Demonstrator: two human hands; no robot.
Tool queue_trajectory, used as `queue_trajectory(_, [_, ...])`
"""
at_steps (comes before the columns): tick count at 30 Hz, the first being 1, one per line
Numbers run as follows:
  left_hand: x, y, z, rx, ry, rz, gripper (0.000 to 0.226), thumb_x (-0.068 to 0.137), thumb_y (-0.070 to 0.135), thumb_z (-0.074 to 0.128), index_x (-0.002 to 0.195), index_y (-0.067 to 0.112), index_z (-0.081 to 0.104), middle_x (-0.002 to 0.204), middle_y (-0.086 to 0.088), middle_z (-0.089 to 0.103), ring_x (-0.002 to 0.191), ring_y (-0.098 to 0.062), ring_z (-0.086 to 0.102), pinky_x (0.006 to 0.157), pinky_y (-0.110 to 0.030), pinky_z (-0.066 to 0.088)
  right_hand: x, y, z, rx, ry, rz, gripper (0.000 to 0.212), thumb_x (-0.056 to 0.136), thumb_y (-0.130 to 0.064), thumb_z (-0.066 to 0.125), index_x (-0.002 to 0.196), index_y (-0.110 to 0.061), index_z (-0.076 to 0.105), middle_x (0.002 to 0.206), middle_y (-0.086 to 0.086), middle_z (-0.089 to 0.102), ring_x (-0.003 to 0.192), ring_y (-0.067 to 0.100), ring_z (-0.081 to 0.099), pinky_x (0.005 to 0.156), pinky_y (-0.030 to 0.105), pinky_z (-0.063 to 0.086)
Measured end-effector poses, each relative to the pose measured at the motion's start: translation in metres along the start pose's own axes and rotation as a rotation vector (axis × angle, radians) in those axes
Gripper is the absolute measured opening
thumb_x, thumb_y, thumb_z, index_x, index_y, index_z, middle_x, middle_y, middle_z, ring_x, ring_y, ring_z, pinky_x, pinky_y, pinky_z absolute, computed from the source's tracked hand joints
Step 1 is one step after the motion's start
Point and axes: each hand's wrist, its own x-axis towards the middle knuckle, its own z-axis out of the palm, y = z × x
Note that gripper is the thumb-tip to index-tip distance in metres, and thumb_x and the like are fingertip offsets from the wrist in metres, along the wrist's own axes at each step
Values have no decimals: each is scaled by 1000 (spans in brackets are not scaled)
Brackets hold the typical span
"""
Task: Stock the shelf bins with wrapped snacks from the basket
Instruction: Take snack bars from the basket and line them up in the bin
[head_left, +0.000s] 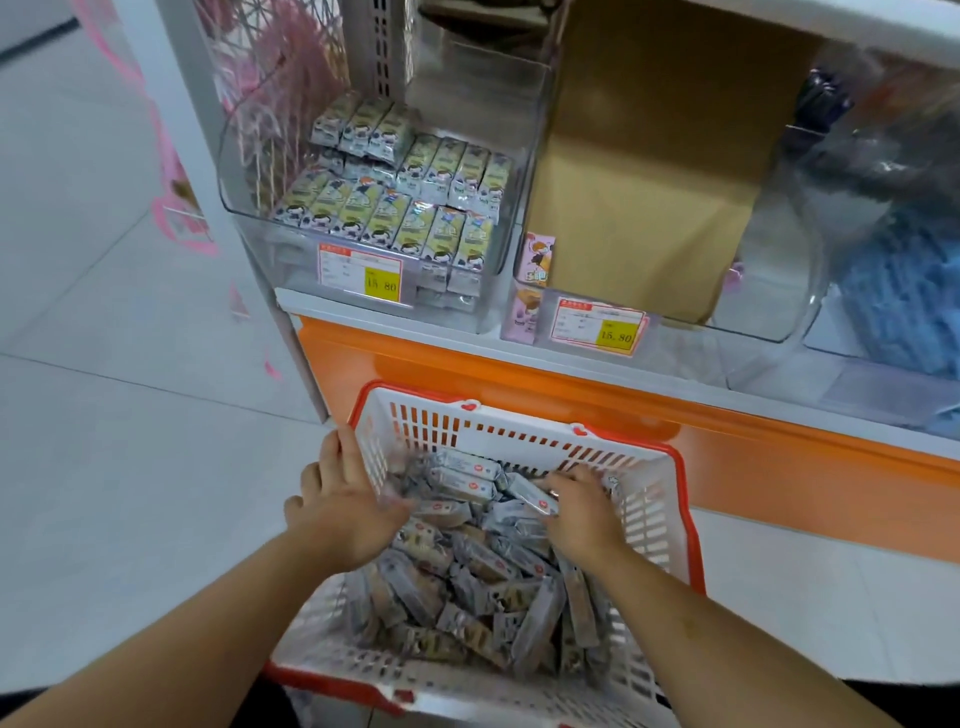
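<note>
- The basket (649, 499) is white with a red rim. It sits on the floor in front of the shelf (571, 374).
- It is full of wrapped snacks (467, 571) in shiny grey wrappers, all in a jumble.
- The left hand (348, 504) is at the left side of the basket. Its thumb reaches in over the snacks and its other fingers lie outside the wall, fairly straight. It does not seem to pinch a snack, but I cannot be sure.
- The right hand (582, 509) is down in the pile. Its fingers curl around a few snacks near the top.
- Up on the shelf, the left bin (244, 208) is clear and already has neat rows of green and yellow packs (395, 197).
- The bin beside it (670, 327) holds a brown cardboard box (644, 182).
- I think the step now is to gather a bunch of snacks.
- To do it well, line the snacks up the same way before lifting.
- Take only as many as both hands can hold tight, because the shiny wrappers may slip.
- Lift straight up so nothing catches on the rim.
</note>
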Motion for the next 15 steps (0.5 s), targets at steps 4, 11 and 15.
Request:
queue_trajectory(4, [-7,0,-9,-8,28,12,107,95,68,48,160,18,-21,171,-6,-12,157,-37,1,125,-57,17,-12,-9,-21,58,15,-54,43,87,-16,80,126,-32,70,120,-6,61,108,19,62,94,36,54])
queue_trajectory(11, [-42,49,-83,-105,3,248,59,100,43,57,149,14,43,148,-10,48,135,-29,48,110,-42,43,-46,-68,-120,306,-134,-255,55,86,-6,85,128,-37,66,128,-9,62,119,13,60,98,40,57])
queue_trajectory(15, [-70,72,-139,-218,-241,459,48,96,51,66,137,26,60,128,10,65,111,-14,66,100,-39,54,-81,-100,-181,424,-97,-476,62,84,7,81,131,-30,67,113,-14,67,117,8,61,90,36,58])
